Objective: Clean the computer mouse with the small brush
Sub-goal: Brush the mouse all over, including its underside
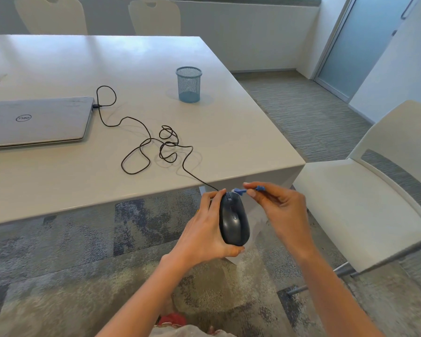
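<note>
A black wired computer mouse (234, 218) is held in the air below the table's front corner, top side up, with my left hand (204, 229) wrapped around its left side. My right hand (281, 210) pinches a small blue brush (247, 190) between thumb and fingers. The brush's pale tip lies at the front end of the mouse, near the scroll wheel. The mouse's black cable (156, 144) runs up over the table edge in loose coils to a closed grey laptop (34, 120).
A blue mesh pen cup (189, 84) stands on the white table (229, 132) toward the right. A white chair (365, 200) sits close on my right, two more chairs stand behind the table. Patterned carpet lies below.
</note>
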Tool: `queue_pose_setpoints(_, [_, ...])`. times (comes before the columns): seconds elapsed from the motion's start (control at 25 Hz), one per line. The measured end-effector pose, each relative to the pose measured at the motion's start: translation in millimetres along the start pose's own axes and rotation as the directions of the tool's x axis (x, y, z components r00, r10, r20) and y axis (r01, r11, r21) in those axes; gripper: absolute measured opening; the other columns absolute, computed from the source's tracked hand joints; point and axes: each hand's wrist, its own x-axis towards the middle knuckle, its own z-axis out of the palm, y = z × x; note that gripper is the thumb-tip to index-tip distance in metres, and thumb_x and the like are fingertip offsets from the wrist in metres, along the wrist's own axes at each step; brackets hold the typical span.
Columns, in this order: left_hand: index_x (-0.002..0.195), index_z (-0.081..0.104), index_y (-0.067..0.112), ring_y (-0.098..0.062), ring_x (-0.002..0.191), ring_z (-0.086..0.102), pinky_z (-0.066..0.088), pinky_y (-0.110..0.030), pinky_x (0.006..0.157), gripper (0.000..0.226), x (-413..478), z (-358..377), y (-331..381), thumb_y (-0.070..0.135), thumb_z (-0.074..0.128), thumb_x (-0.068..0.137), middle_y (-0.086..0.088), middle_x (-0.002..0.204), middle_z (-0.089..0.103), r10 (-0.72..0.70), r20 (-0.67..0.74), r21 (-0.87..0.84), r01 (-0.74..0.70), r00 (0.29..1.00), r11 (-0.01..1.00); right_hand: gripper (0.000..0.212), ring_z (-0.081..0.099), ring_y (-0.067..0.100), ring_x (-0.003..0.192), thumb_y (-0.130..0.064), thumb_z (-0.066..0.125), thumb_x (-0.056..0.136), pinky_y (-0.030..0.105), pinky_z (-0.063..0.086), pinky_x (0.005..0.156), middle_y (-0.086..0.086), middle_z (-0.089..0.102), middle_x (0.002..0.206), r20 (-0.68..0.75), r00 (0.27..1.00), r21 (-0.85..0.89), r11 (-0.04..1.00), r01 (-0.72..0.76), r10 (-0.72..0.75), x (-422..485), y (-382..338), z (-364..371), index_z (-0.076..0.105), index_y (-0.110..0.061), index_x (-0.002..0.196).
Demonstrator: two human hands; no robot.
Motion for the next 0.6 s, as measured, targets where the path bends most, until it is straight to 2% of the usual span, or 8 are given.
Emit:
queue_pose_setpoints(0.16, [0.154, 0.015, 0.027, -0.015, 0.116, 0.052, 0.054, -0.032, 0.08, 0.127, -0.5, -1.4, -0.1, 0.059, 0.083, 0.052, 0.016, 0.141, 0.022, -0.016, -0.032, -0.005, 0.016, 0.999, 1.0, 0.014, 0.073, -0.001, 0.086, -0.024, 0.073, 0.083, 0.018, 0.057, 0.08, -0.016, 0.078, 0.087, 0.129, 0.988, -0.121, 0.987, 0.101, -0.085, -6.1, -3.2, -1.7, 0.079, -0.025, 0.095])
queue_pose_setpoints(0.28, [0.154, 0.015, 0.025, -0.015, 0.115, 0.051, 0.049, -0.028, 0.076, 0.127, -1.1, 0.0, -4.7, 0.058, 0.085, 0.054, 0.013, 0.141, 0.023, -0.026, -0.028, 0.023, 0.027, 0.999, 0.999, 0.013, 0.073, 0.0, 0.08, -0.022, 0.076, 0.082, 0.025, 0.059, 0.074, -0.018, 0.078, 0.084, 0.267, 0.956, -0.196, 0.964, 0.18, -0.125, -17.6, -1.7, -7.8, 0.08, -0.028, 0.093])
queue_pose_setpoints(0.4, [0.154, 0.014, 0.024, -0.017, 0.115, 0.052, 0.053, -0.034, 0.078, 0.127, -1.7, -0.3, -3.9, 0.058, 0.084, 0.055, 0.011, 0.141, 0.023, -0.029, -0.039, 0.027, 0.03, 0.999, 0.999, 0.012, 0.075, 0.007, 0.082, -0.025, 0.076, 0.08, 0.023, 0.06, 0.074, -0.011, 0.079, 0.085, 0.414, 0.91, -0.075, 0.996, 0.053, -0.017, -21.1, -4.3, -14.3, 0.079, -0.025, 0.092])
queue_pose_setpoints(0.48, [0.154, 0.015, 0.025, -0.017, 0.113, 0.053, 0.055, -0.035, 0.079, 0.126, -0.9, -0.9, -1.0, 0.06, 0.082, 0.053, 0.011, 0.14, 0.024, -0.02, -0.052, 0.018, 0.021, 0.998, 1.0, 0.013, 0.076, 0.013, 0.084, -0.022, 0.074, 0.078, 0.023, 0.06, 0.075, -0.003, 0.08, 0.085, 0.394, 0.919, 0.049, 0.998, -0.045, 0.022, -13.8, -6.5, -14.4, 0.08, -0.021, 0.09])
queue_pose_setpoints(0.6, [0.154, 0.016, 0.024, -0.015, 0.114, 0.053, 0.05, -0.028, 0.078, 0.126, 0.2, -1.1, 4.4, 0.062, 0.081, 0.053, 0.013, 0.14, 0.022, 0.004, -0.049, 0.033, -0.002, 0.999, 0.999, 0.016, 0.076, 0.012, 0.084, -0.01, 0.074, 0.082, 0.027, 0.061, 0.078, -0.004, 0.08, 0.085, 0.147, 0.989, 0.12, 0.993, -0.02, 0.002, 1.2, -9.6, -9.7, 0.08, -0.023, 0.089])
